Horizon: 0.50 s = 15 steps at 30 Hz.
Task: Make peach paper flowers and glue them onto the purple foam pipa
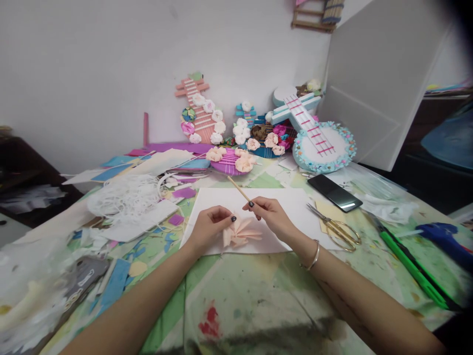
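Observation:
Over a white sheet of paper, my left hand pinches the upper left part of a peach paper flower with pointed, spread petals. In my right hand is a thin wooden stick, gripped between thumb and fingers, its end pointing up and to the left. The fingers of the right hand are just beside the flower's upper edge; whether they touch it I cannot tell. Gold-handled scissors lie to the right of my right hand, partly on the paper.
A black phone, a green utility knife and a blue glue gun lie at the right. White string and paper scraps cover the left. Decorated guitar-like crafts lean against the back wall. A grey phone case lies front left.

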Each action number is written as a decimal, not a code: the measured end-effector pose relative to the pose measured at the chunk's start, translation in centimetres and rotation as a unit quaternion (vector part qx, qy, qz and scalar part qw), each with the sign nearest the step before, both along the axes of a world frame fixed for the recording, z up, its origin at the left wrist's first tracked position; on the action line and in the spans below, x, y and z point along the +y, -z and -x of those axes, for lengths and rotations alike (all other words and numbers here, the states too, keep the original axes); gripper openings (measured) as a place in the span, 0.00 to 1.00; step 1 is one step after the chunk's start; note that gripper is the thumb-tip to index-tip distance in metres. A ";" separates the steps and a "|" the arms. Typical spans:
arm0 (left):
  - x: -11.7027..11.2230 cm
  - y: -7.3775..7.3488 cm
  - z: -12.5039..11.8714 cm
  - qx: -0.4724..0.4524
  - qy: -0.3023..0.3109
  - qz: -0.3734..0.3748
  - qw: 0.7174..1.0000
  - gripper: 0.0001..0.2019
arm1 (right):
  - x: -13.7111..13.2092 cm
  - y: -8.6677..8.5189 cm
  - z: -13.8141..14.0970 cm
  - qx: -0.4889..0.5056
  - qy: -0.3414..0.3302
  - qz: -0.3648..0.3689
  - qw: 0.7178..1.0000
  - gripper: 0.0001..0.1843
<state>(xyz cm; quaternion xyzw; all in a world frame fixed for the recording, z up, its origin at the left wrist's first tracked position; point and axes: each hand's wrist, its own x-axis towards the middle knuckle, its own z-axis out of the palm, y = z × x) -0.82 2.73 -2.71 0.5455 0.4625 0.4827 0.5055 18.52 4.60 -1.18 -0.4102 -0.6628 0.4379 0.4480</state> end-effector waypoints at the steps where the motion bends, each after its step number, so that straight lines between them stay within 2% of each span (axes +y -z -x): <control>1: 0.0 0.0 0.0 -0.003 -0.001 0.004 1.000 0.12 | 0.0 -0.1 0.0 0.000 -0.002 0.003 1.000 0.15; 11: 0.1 0.0 0.2 -0.030 -0.001 0.036 0.999 0.12 | 0.0 -0.3 -0.5 -0.017 -0.008 -0.017 1.000 0.14; 15: 0.1 0.1 0.2 -0.038 -0.002 0.042 0.998 0.12 | 0.1 -0.3 -0.6 -0.032 0.036 -0.066 0.997 0.12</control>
